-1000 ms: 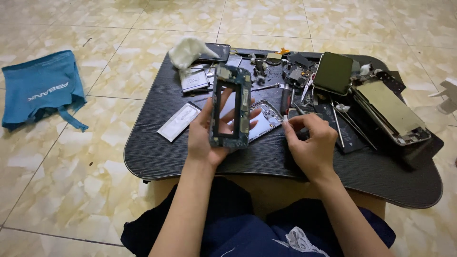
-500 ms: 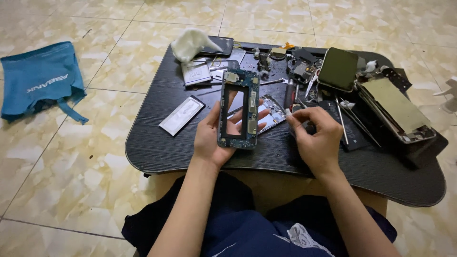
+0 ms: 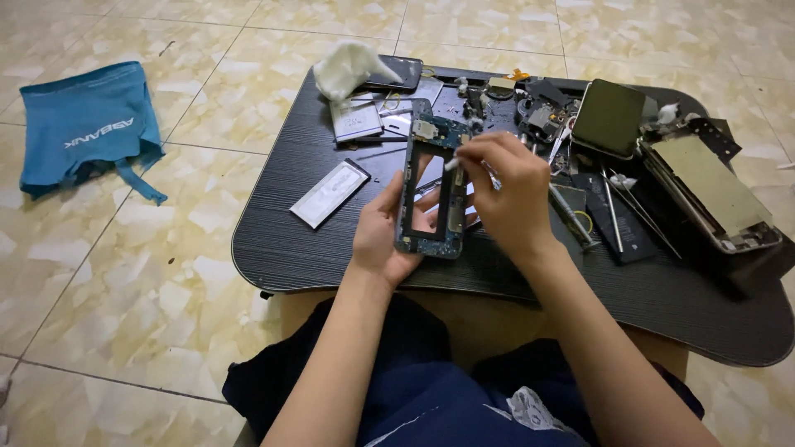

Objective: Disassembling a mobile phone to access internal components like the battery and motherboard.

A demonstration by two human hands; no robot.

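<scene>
Left hand (image 3: 383, 240) grips phone frame (image 3: 432, 190); right hand (image 3: 509, 194) pinches cotton swab (image 3: 457, 161).

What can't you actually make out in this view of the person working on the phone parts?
- Small white tool in the right hand: too small to identify, and the fingers hide most of it.
- Left hand: its palm and fingers are hidden behind the phone frame.
- Small parts at the table's far side: too tiny and jumbled to name.
- Table's near right edge: hidden by the right forearm.
</scene>
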